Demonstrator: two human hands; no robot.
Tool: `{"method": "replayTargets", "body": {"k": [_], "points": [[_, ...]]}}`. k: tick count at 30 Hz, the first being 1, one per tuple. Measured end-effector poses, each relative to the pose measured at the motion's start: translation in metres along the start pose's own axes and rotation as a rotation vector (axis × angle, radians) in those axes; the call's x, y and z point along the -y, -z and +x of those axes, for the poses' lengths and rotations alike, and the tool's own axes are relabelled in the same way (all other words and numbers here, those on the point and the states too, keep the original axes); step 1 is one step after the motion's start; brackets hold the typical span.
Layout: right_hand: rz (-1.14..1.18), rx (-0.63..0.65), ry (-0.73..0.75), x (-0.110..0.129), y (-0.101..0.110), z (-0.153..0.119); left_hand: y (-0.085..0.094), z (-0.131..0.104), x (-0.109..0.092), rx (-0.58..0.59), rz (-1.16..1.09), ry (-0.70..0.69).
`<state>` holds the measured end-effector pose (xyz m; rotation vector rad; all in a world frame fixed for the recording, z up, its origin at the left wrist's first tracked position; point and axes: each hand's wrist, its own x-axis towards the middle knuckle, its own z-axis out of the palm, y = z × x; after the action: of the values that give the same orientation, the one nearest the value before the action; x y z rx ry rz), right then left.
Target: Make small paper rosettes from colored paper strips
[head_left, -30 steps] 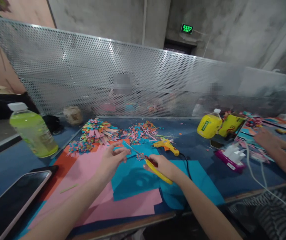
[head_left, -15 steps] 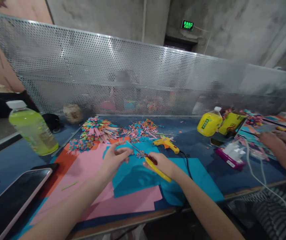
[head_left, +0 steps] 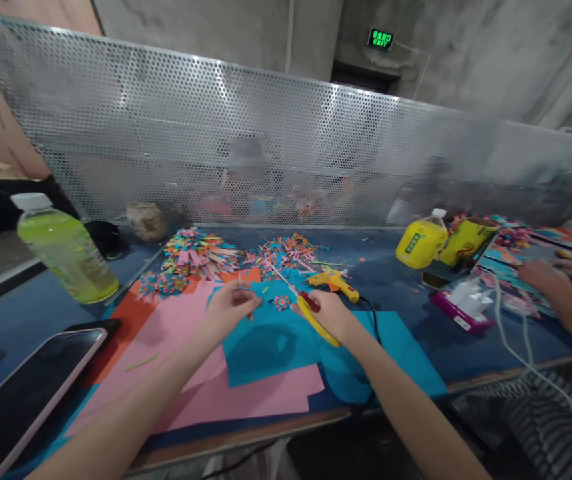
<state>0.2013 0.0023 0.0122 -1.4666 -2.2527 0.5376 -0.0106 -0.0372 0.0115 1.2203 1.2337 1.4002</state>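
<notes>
My right hand [head_left: 329,313] grips scissors [head_left: 311,313] with yellow and red handles, their blades pointing away and to the left. My left hand [head_left: 233,305] hovers over the blue paper [head_left: 271,353], fingers loosely curled, with a gap between thumb and index finger and nothing visible in them. A small yellow-green paper bit [head_left: 265,289] shows just beyond its fingertips. Between my hands a small round flower of coiled paper strips [head_left: 282,303] is on the blue paper. Pink paper [head_left: 186,367] extends under my left forearm.
Behind my hands are a fringed paper cone [head_left: 199,253], loose paper curls [head_left: 286,253] and a yellow glue gun [head_left: 336,283]. A drink bottle [head_left: 69,250] and phone [head_left: 41,393] sit left. Rightward are a yellow bottle [head_left: 421,241], a power strip [head_left: 463,310] and another person's hands [head_left: 541,273].
The scissors have moved up and right, off the paper flower, which now shows fully. My left hand stays almost in place. The yellow-green bit has come into sight by its fingertips.
</notes>
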Motion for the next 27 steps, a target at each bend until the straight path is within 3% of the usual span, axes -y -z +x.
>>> {"method": "replayTargets", "body": {"k": [3,6,12,15,19,22,27], "points": [[-0.195,-0.024,-0.128,-0.003,0.004,0.0,0.005,0.006,0.005,-0.045,0.022,-0.025],[-0.336,-0.024,-0.218,-0.004,0.005,-0.001,0.006,0.01,0.009,-0.013,0.05,-0.046],[-0.334,0.039,-0.204,-0.002,0.003,0.0,0.011,0.014,0.02,0.067,0.22,-0.083],[-0.345,0.033,-0.228,-0.002,0.004,-0.001,0.007,0.011,0.02,0.074,0.343,-0.207],[-0.347,0.038,-0.233,-0.003,0.005,-0.001,-0.005,0.003,0.016,0.271,0.631,-0.429],[-0.373,0.042,-0.262,-0.003,0.004,-0.002,-0.009,0.002,0.015,0.412,0.835,-0.522],[-0.389,0.02,-0.294,-0.002,0.0,-0.006,0.0,0.01,0.019,0.247,0.884,-0.472]]}}
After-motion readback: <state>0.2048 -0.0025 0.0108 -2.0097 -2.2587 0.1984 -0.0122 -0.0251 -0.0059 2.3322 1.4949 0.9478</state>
